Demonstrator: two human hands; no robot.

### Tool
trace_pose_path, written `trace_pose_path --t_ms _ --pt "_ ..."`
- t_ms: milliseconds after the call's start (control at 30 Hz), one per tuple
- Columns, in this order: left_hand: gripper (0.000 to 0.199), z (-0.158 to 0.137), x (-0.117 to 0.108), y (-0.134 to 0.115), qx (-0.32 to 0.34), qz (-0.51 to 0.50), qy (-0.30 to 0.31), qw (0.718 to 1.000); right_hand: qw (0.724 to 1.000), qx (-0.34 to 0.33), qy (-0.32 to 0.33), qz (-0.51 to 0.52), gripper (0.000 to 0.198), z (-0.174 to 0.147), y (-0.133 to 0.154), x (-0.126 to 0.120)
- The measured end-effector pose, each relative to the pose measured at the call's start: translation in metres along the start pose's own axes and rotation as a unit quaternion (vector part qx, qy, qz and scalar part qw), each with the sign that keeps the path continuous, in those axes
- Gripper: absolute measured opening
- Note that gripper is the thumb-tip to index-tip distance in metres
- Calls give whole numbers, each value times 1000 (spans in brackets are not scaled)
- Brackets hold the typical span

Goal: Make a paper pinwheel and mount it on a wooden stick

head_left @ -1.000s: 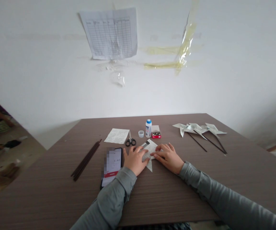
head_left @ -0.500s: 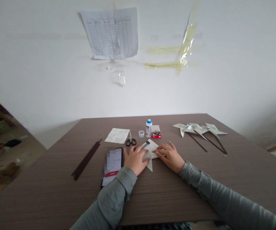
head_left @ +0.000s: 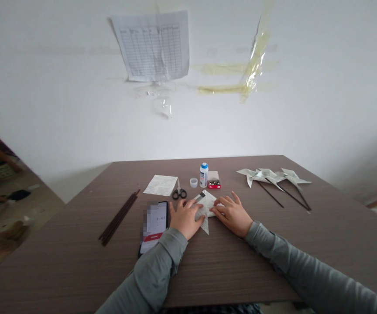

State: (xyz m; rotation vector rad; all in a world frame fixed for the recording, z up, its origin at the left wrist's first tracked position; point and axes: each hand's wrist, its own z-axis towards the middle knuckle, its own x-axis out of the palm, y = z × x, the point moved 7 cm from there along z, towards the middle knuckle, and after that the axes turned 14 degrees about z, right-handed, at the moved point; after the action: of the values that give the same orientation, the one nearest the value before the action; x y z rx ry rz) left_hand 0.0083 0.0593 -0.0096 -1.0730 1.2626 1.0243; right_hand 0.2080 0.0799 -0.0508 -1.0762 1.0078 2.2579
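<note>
Folded printed-paper sheet [head_left: 207,199] lies flat on the brown wood-grain table [head_left: 221,270], between the two hands and beneath the fingers of both. One corner points away toward the wall; a dark printed block sits along the far-left edge. A narrow pointed flap runs toward the person, its tip bare, just right of the left thumb.

Left hand [head_left: 185,219]: palm down, fingers spread wide, over the left part of the sheet; index finger and thumb rest on the paper, holding it down rather than gripping round it. Right hand [head_left: 234,214]: at the sheet's right edge, thumb and index close together, tips on the paper. Whether these pinch a layer or only press it, cannot tell.

Surroundings: smartphone [head_left: 155,226] beside the left hand and wrist, screen lit. Beyond the hands, black-handled scissors [head_left: 179,193], a small translucent cup [head_left: 193,182], an upright white bottle with blue cap [head_left: 203,176], and an open red box [head_left: 214,185] with small shiny pieces, too small to identify. Flat printed sheet [head_left: 159,186] just left of the scissors; dark sticks [head_left: 119,218] farther left. Paper pinwheels [head_left: 263,175] on sticks, far right.
</note>
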Motion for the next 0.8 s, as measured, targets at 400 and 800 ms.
trace_pose_path --t_ms 400,800 --pt "49 1 4 4 5 -8 -15 1000 998 -36 18 47 37 -1 -8 -10" --pt "60 -2 0 7 0 -14 -5 1000 996 -36 27 79 40 1 -13 -17"
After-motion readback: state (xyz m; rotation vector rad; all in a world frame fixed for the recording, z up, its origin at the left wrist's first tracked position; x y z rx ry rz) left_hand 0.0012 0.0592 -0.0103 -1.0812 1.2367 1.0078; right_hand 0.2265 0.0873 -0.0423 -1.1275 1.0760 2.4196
